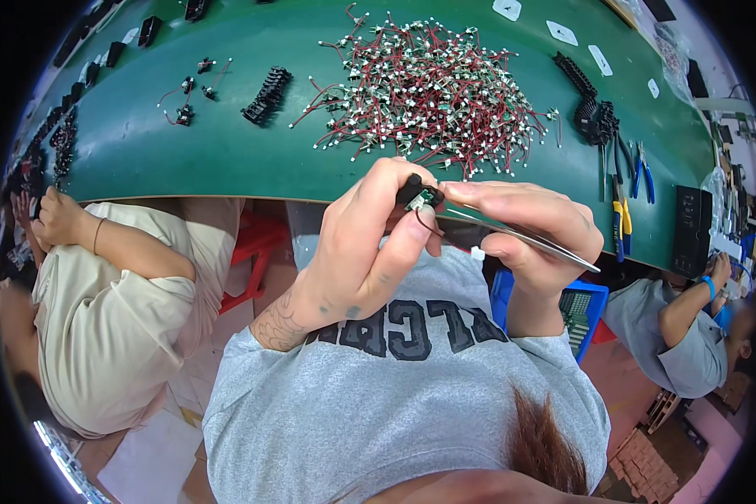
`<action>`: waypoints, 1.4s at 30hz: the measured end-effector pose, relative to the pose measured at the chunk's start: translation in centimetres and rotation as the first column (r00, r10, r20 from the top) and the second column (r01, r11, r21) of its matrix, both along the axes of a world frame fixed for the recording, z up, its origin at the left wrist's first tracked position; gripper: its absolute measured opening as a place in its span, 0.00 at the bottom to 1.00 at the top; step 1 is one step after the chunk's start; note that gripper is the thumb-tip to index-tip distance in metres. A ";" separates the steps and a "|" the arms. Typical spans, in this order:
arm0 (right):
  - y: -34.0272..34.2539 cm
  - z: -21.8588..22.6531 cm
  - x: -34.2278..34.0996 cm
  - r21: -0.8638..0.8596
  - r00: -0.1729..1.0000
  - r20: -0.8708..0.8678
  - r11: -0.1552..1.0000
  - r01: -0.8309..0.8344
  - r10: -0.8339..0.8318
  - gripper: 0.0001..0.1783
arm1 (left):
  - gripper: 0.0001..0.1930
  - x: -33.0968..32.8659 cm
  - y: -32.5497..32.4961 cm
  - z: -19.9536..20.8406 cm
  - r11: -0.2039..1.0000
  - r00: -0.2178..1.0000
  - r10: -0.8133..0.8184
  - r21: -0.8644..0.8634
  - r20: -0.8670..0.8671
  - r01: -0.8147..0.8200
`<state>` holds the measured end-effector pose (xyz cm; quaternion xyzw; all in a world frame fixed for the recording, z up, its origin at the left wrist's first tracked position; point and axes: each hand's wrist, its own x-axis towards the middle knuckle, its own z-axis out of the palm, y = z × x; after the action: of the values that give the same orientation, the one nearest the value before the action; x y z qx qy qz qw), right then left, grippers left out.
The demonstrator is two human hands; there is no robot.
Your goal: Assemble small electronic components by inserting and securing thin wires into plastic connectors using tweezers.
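Observation:
In front of my chest, my left hand [357, 231] is closed on a small black plastic part [410, 188]. A little green circuit board [423, 200] sits at that part, between thumb and fingers. A thin dark wire runs from the board toward a white connector [478, 252] hanging by my right thumb. My right hand [542, 220] grips metal tweezers [554, 249] between thumb and fingers, their points toward the black part. Whether the tips touch it I cannot tell. Beyond my hands, a large pile of small circuit boards with red wires [428, 97] lies on the green table [302, 168].
Black parts [267, 97] stand in a row left of the pile. Pliers [643, 174], a screwdriver [604, 172] and yellow-handled cutters [620, 220] lie at the right. A blue crate [595, 307] is below the table edge. People sit on both sides, one near a red stool [256, 248].

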<state>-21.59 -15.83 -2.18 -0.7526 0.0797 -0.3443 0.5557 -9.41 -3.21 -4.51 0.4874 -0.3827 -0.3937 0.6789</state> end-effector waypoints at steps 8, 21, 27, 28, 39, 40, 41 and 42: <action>-0.9 -0.4 0.4 -0.150 0.995 0.044 0.985 -0.083 0.090 0.13 | 0.09 0.2 -0.6 -0.9 0.989 0.913 0.149 -0.067 0.380 -0.133; -0.6 -0.9 0.8 -0.240 0.985 0.124 0.967 -0.086 0.118 0.10 | 0.10 0.0 -0.9 -0.7 0.961 0.873 0.266 -0.187 0.408 -0.205; 0.5 -1.4 1.1 -0.375 0.973 0.225 0.927 0.030 0.060 0.09 | 0.09 0.2 -1.3 -0.8 0.941 0.871 0.297 -0.273 0.392 -0.198; 0.8 -1.5 1.2 -0.385 0.968 0.247 0.921 0.063 0.037 0.09 | 0.09 0.2 -1.3 -0.8 0.934 0.868 0.305 -0.299 0.392 -0.193; 2.2 -2.7 1.4 -0.488 0.954 0.278 0.840 0.239 -0.110 0.11 | 0.10 -0.4 -1.5 -1.2 0.911 0.852 0.380 -0.305 0.359 -0.278; 2.3 -2.8 1.3 -0.500 0.958 0.260 0.831 0.243 -0.123 0.10 | 0.10 -0.5 -1.3 -1.1 0.914 0.855 0.384 -0.275 0.349 -0.299; 2.5 -2.8 1.2 -0.512 0.961 0.242 0.823 0.246 -0.137 0.10 | 0.10 -0.7 -1.2 -1.0 0.916 0.856 0.389 -0.244 0.339 -0.319; 2.6 -2.9 1.2 -0.525 0.963 0.224 0.814 0.249 -0.150 0.10 | 0.10 -0.8 -1.1 -1.0 0.916 0.858 0.395 -0.214 0.329 -0.339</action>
<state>-20.38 -13.22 -5.10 -0.8347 0.0083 -0.4729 0.2822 -10.23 -4.28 -5.47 0.5642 -0.4302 -0.1296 0.6927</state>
